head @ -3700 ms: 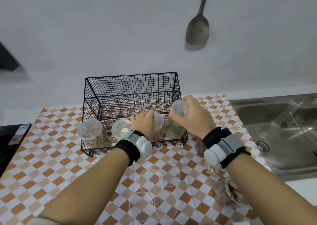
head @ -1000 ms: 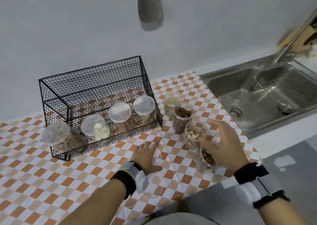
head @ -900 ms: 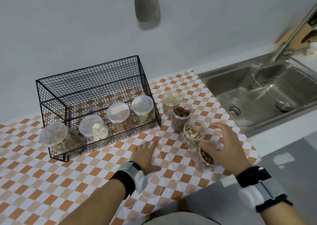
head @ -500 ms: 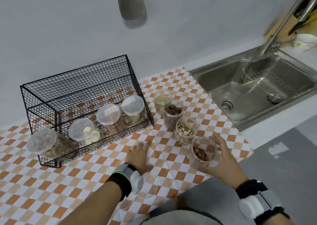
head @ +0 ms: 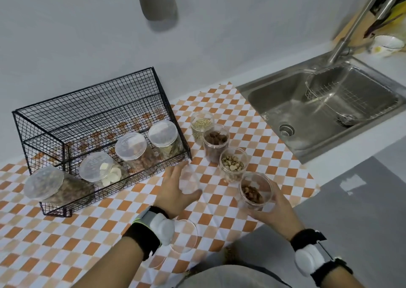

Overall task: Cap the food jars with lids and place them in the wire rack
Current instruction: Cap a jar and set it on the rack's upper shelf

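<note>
A black wire rack (head: 87, 112) stands on the checkered mat with several capped jars lying in its front row. To its right is a row of open jars: seeds (head: 201, 125), dark brown pieces (head: 216, 141), pale nuts (head: 232, 164). My right hand (head: 274, 208) is wrapped around the nearest open jar (head: 252, 191), which holds brown pieces. My left hand (head: 173, 189) lies over a clear lid (head: 189, 180) in front of the rack, thumb and fingers at its edge. Two more clear lids (head: 185, 236) (head: 153, 260) lie by my left wrist.
A steel sink (head: 307, 120) with a wire strainer basket (head: 342, 96) and a tap (head: 356, 26) sits to the right. A spatula (head: 157, 0) hangs on the wall above. The counter's front edge runs just below my right hand.
My right hand has come in from the right and closed around the nearest open jar. My left hand has stayed on the clear lid. The view has swung rightward.
</note>
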Demonstrator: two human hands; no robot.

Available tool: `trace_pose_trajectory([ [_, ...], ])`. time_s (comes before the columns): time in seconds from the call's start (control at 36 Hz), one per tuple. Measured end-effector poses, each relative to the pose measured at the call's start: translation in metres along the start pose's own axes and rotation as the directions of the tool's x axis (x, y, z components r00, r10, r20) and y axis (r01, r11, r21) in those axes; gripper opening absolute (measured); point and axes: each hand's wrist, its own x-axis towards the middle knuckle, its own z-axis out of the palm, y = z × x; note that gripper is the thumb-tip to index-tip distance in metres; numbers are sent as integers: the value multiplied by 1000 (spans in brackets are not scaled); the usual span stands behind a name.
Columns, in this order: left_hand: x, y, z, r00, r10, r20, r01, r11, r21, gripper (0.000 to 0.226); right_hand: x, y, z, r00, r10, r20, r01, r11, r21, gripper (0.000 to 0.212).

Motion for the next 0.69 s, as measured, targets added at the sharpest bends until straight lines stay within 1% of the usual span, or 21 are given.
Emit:
trace_pose_trajectory([
  [0.11,-3,13,-8,998,24,-60,-30,994,-107,72,1,4,-1,1000,9,12,-9,1000,-30,86],
  [0.19,-8,29,-15,995,23,-100,-40,985,-169,65,3,5,-3,999,23,27,-22,999,-29,90],
  [0.25,-11,40,-19,994,-20,-104,-2,977,-212,61,3,2,-3,999,18,34,-16,999,-44,93],
  [0.31,-14,50,-24,996,-51,-71,33,972,-234,55,2,-2,-3,999,1,39,2,998,-62,99],
  [0.39,-16,58,-28,994,-90,-54,70,955,-289,58,0,-9,-5,997,-36,64,40,997,-60,101],
  [0.44,-18,62,-28,991,-116,-66,87,938,-336,59,0,-14,-7,994,-74,75,76,997,-29,97],
  [0.53,-20,69,-26,987,-122,-102,70,910,-409,58,0,-26,-11,985,-135,103,136,991,-5,91],
  [0.61,-24,78,-26,989,-115,-97,57,881,-469,50,3,-40,-10,973,-173,152,180,983,-36,94],
  [0.69,-31,93,-30,991,-125,-51,86,874,-479,32,9,-45,-8,954,-234,189,248,967,-56,97],
])
